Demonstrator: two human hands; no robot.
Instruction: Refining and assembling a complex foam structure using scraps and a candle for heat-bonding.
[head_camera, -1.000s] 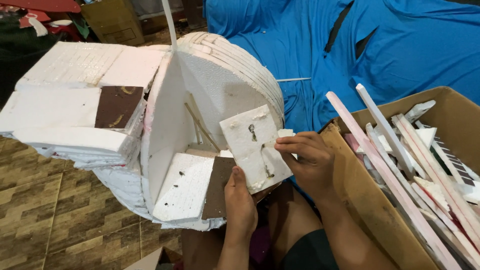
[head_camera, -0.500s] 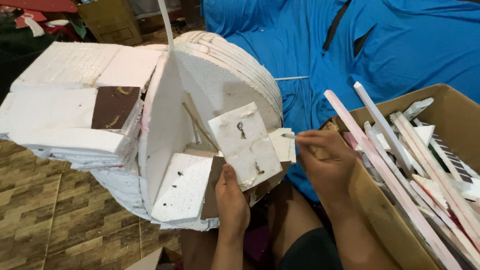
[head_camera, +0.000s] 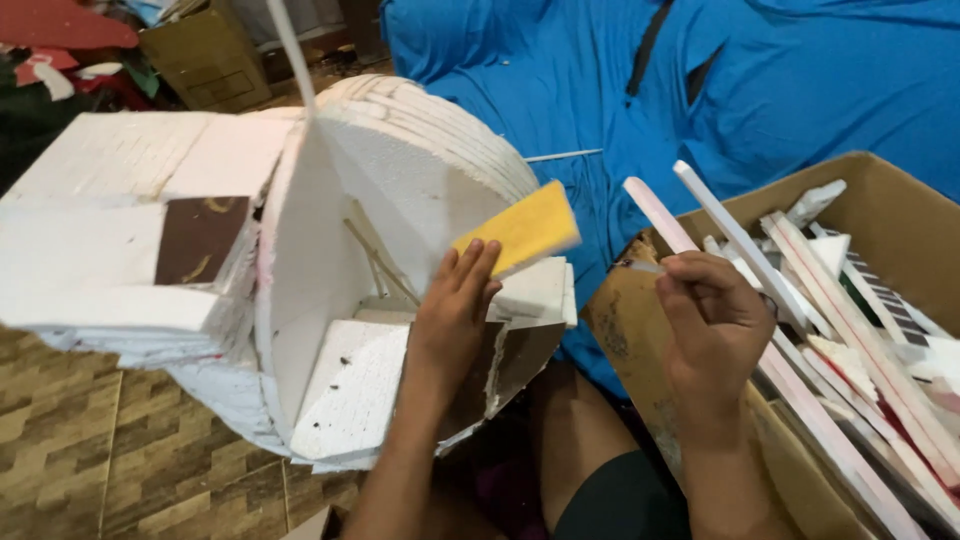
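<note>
A seated person's left hand (head_camera: 452, 315) lifts a flat foam piece with a yellow face (head_camera: 520, 229) up in front of a large white foam model (head_camera: 400, 190), fingers stretched flat against the back of the piece and the thumb hidden, a hold that keeps the yellow side turned away from the palm and open to view. The piece hangs tilted just above the model's open wedge, over the white foam slab (head_camera: 355, 385) that forms its floor, and close to the rounded, layered wall behind. The right hand (head_camera: 715, 335) is curled nearly closed around something thin and pale; what exactly it pinches cannot be told from this angle. It hovers at the near-left corner of a cardboard box (head_camera: 880, 185) packed with long white and pink foam strips (head_camera: 740, 235), which stand slanted against the box's edge, apparently within easy reach. Stacked white foam blocks (head_camera: 110, 260), one bearing a brown panel (head_camera: 198, 238), adjoin the model's left side on the patterned tile floor (head_camera: 120, 450). A blue cloth (head_camera: 800, 90) spreads out behind.
</note>
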